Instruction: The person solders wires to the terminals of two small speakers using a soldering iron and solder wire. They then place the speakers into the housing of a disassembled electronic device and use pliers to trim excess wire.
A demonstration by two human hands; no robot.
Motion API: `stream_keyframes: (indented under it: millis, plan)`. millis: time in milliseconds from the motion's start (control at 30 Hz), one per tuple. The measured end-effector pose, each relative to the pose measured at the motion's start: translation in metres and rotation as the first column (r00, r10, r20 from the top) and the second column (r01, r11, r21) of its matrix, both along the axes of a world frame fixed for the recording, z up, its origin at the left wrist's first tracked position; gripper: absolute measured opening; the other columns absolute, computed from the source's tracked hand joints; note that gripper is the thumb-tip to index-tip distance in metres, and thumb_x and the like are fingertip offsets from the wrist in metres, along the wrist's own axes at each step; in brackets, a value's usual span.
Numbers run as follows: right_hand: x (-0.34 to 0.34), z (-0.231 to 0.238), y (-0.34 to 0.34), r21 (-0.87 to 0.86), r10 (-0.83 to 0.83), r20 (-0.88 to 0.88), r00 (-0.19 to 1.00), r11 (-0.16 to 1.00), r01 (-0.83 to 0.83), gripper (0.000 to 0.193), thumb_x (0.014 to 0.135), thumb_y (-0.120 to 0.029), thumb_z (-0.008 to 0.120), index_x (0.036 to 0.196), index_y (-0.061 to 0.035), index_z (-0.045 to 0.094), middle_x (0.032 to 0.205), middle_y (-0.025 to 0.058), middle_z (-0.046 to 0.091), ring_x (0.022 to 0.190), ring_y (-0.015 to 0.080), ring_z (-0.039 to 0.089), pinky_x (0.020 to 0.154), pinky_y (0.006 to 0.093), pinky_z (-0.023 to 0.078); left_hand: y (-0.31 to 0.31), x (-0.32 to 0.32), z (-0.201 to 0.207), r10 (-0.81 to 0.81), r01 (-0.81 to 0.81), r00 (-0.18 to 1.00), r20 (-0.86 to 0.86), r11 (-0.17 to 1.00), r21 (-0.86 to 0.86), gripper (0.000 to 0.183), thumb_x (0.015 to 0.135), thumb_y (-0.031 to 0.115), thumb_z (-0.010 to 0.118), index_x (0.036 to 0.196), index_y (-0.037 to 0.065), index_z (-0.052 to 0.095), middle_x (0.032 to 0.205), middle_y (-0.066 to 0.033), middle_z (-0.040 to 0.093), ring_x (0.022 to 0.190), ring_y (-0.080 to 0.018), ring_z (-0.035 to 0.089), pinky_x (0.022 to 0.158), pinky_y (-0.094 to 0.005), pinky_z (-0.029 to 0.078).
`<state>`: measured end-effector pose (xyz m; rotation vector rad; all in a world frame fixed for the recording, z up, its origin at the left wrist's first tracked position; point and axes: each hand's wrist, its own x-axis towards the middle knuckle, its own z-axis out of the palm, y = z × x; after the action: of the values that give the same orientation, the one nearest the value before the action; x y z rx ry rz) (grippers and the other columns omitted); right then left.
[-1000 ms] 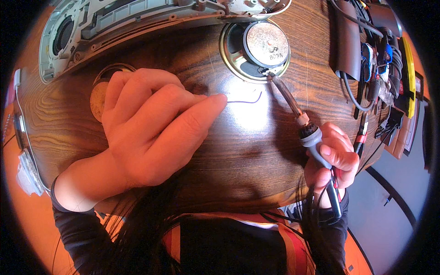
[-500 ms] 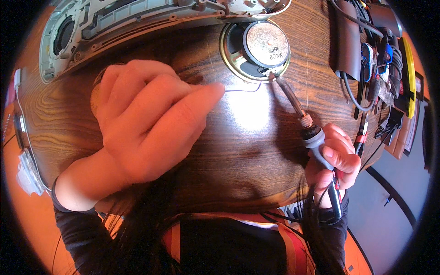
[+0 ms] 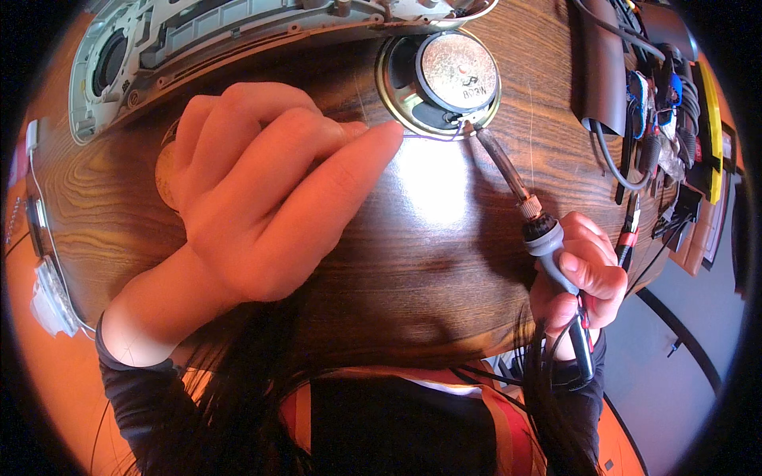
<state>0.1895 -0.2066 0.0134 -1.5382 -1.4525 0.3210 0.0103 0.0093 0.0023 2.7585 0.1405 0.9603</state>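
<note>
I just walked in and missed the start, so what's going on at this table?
A person's right hand holds a soldering iron, its tip at the near edge of a round speaker lying magnet side up on the wooden table. The left hand pinches a thin wire that runs toward the same edge; whether they touch is too small to tell. A grey casing sits beyond.

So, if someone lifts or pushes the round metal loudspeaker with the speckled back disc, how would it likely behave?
The loudspeaker is probably heavy for its size, judging by the thick disc on top. Lying on its wide rim, it should slide rather than roll or tip.
</note>
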Motion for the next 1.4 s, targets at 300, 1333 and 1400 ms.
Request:
stream_keyframes:
  millis: [300,1333,1400]
  plan:
    - [-0.0008,0.0013,0.0016,-0.005,-0.017,0.031,0.999,1.0,0.017,0.04,0.09,-0.044,0.058,0.098,-0.0058,0.051,0.068,0.0087,0.055,0.059,0.0205,0.05,0.059,0.0363,0.042,-0.0001,-0.0005,-0.0022,0.009,-0.009,1.0,-0.013,1.0,0.011,0.034,0.063,-0.005,0.07,0.095,0.005,0.071,0.074,-0.0026,0.059,0.073,-0.022,0.056,0.067,-0.031,0.044]
    - [0.0004,-0.0008,0.0053,-0.037,0.03,0.014,0.999,0.999,-0.03,0.042,0.09,-0.047,0.057,0.1,-0.0062,0.051,0.065,0.0093,0.055,0.054,0.0196,0.049,0.055,0.0357,0.039,-0.0015,-0.0052,0.001,0.01,-0.009,0.998,-0.055,1.0,0.009,0.034,0.064,-0.004,0.07,0.097,0.006,0.07,0.074,-0.0021,0.058,0.074,-0.0223,0.056,0.068,-0.031,0.045]
    - [-0.0008,-0.0017,0.0057,-0.02,0.01,0.017,1.0,1.0,-0.01,0.042,0.091,-0.047,0.056,0.1,-0.0062,0.05,0.065,0.0091,0.055,0.054,0.0192,0.048,0.055,0.0351,0.039,-0.0012,-0.0048,0.0003,0.008,-0.007,0.999,-0.049,1.0,0.016,0.034,0.064,-0.004,0.07,0.097,0.006,0.07,0.074,-0.002,0.058,0.074,-0.0223,0.056,0.068,-0.0311,0.044]
